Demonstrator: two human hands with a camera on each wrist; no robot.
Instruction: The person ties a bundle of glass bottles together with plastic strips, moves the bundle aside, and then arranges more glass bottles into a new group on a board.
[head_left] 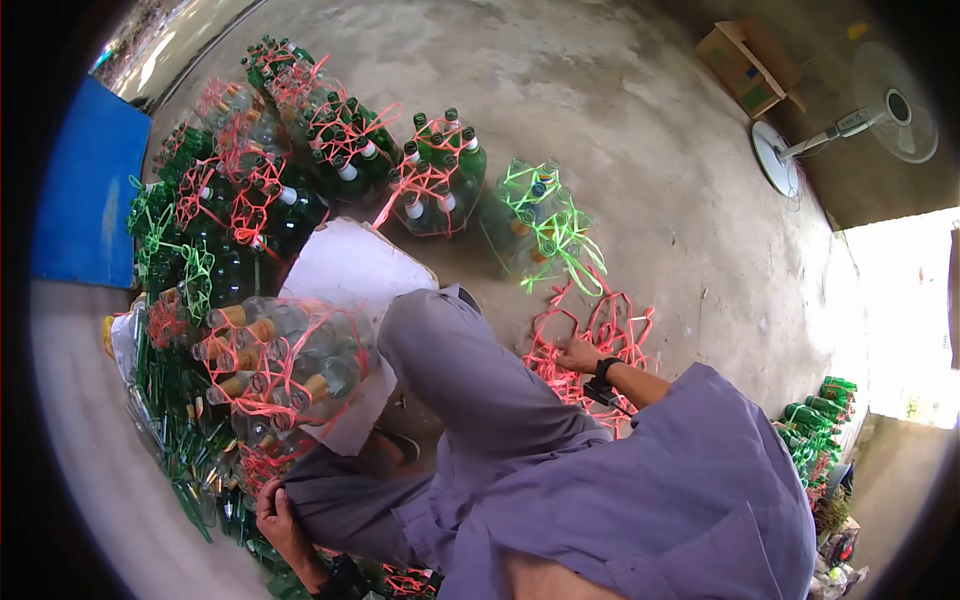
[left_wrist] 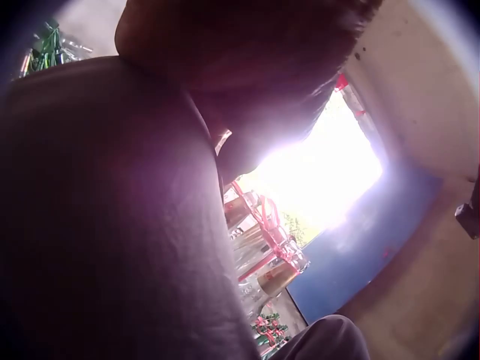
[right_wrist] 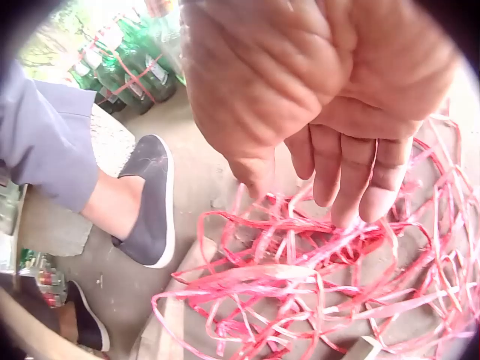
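My right hand (head_left: 580, 357) reaches down to a tangled heap of red plastic strapping (head_left: 625, 320) on the floor. In the right wrist view the right hand (right_wrist: 307, 97) has its fingers (right_wrist: 352, 169) hanging down, tips right at the red strands, thumb apart from them. My left hand (head_left: 283, 525) rests on the knee of the grey trousers (head_left: 350, 500), beside a netted bundle of clear bottles (head_left: 335, 340) with tan necks. From the left wrist, the left hand (left_wrist: 240, 60) looks dark against the trouser leg (left_wrist: 127, 202).
Green bottles (head_left: 440, 160) in red strap nets crowd the left, near a blue panel (head_left: 85, 190). A bottle bundle (head_left: 540, 220) in green strapping stands beyond the heap. White board (head_left: 350, 260) lies by the knee. A fan (head_left: 850, 125) and cardboard box (head_left: 740, 70) stand far right.
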